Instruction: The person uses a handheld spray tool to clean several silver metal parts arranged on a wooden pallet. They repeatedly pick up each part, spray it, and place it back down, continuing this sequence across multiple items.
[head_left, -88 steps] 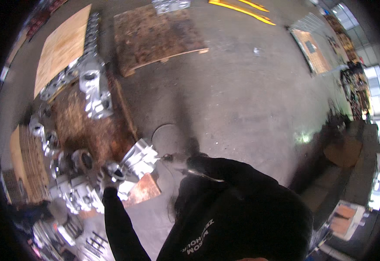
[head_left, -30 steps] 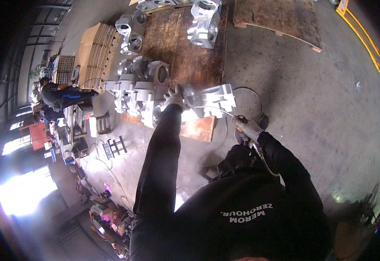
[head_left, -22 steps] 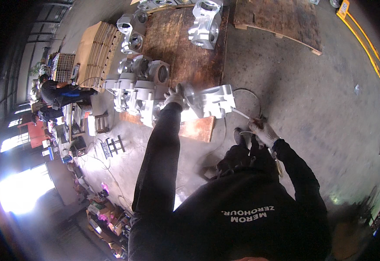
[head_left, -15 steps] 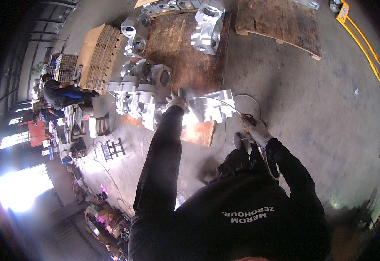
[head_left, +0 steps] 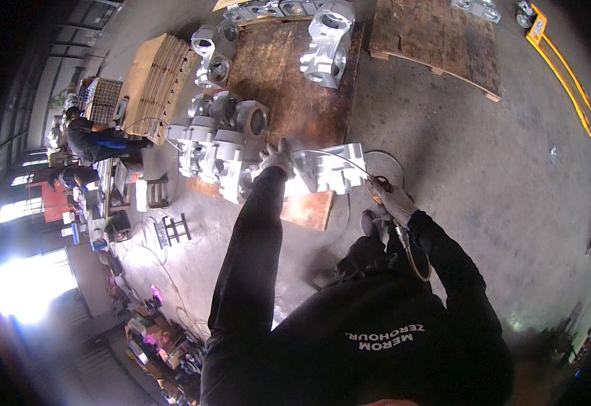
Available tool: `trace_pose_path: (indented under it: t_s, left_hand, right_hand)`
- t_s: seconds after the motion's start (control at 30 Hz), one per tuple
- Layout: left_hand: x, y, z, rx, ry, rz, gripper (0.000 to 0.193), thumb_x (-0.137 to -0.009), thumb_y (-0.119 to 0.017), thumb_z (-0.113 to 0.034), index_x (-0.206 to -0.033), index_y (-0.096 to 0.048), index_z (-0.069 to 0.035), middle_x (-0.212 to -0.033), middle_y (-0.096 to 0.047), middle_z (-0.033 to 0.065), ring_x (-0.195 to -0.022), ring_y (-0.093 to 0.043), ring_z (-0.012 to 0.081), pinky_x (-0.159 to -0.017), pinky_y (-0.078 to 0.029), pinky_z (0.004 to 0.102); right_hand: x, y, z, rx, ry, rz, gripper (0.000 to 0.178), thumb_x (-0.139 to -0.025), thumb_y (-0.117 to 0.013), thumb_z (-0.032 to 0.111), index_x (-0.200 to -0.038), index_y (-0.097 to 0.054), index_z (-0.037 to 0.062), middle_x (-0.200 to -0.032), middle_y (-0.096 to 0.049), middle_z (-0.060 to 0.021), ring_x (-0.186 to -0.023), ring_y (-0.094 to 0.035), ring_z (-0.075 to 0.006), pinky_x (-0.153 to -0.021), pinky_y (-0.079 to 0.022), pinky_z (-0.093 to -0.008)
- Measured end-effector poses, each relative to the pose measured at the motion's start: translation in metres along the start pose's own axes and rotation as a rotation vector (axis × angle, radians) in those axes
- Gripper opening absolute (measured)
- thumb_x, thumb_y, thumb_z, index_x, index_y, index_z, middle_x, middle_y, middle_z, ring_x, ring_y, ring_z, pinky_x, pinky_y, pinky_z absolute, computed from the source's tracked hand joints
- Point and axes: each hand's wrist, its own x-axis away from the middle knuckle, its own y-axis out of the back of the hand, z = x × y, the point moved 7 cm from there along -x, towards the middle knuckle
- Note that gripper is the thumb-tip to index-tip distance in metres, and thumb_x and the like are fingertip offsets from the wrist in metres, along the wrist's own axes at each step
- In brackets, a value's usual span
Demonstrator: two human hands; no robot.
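Head cam: R grip [head_left: 395,203] clamped on wand [head_left: 379,184], L grip [head_left: 276,160] apart, sweatshirt [head_left: 363,311] w/ wht lettering [head_left: 385,336].

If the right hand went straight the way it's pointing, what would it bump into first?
Probably the shiny silver metal part, ahead and to the left of the right hand. The hand's height above it is hard to tell, so it might pass over.

Workshop — metal castings [head_left: 228,139], wooden pallets [head_left: 437,40], concrete floor [head_left: 485,155]
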Motion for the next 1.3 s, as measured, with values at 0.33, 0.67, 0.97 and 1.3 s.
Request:
trace_pose_path:
  t_s: [0.33, 0.67, 0.97, 1.3]
  left_hand:
    - [-0.008, -0.006, 0.005, -0.023, 0.017, 0.009, 0.111, -0.072, -0.075, -0.033, -0.155, -0.001, -0.027, -0.158, -0.015, 0.0225, -0.142, -0.020, 0.0519, -0.111, -0.032, 0.0600]
    - [-0.006, -0.001, -0.001, -0.030, 0.035, -0.020, 0.116, -0.069, -0.080, -0.034, -0.155, -0.003, -0.027, -0.158, -0.016, 0.0212, -0.141, -0.021, 0.0512, -0.110, -0.035, 0.0570]
    - [-0.019, -0.011, 0.004, -0.025, 0.054, -0.011, 0.138, -0.056, -0.091, -0.039, -0.155, 0.003, -0.022, -0.158, -0.014, 0.0209, -0.142, -0.019, 0.0506, -0.112, -0.033, 0.0563]
    - [-0.007, 0.006, -0.003, 0.007, -0.016, 0.009, 0.127, -0.066, -0.060, -0.081, -0.155, -0.001, -0.012, -0.158, -0.012, 0.0253, -0.143, -0.016, 0.0515, -0.115, -0.022, 0.0576]
  right_hand:
    - [0.004, -0.008, -0.006, -0.089, 0.091, 0.026, 0.053, -0.091, -0.058, 0.058, -0.081, -0.064, 0.0070, -0.058, -0.048, 0.0024, -0.050, -0.049, -0.0100, -0.047, -0.040, -0.0288]
    - [-0.036, -0.005, -0.009, 0.026, 0.186, 0.100, 0.050, -0.092, -0.058, 0.053, -0.090, -0.061, 0.0033, -0.057, -0.053, -0.0025, -0.046, -0.053, -0.0124, -0.044, -0.046, -0.0297]
    - [-0.028, 0.042, -0.006, 0.115, 0.297, -0.164, 0.048, -0.095, -0.055, 0.052, -0.107, -0.066, 0.0064, -0.082, -0.064, -0.0041, -0.072, -0.059, -0.0143, -0.070, -0.048, -0.0284]
    - [-0.094, 0.011, 0.005, 0.143, 0.409, -0.109, 0.045, -0.090, -0.062, 0.055, -0.073, -0.052, 0.0148, -0.059, -0.045, 0.0060, -0.045, -0.041, -0.0063, -0.040, -0.031, -0.0252]
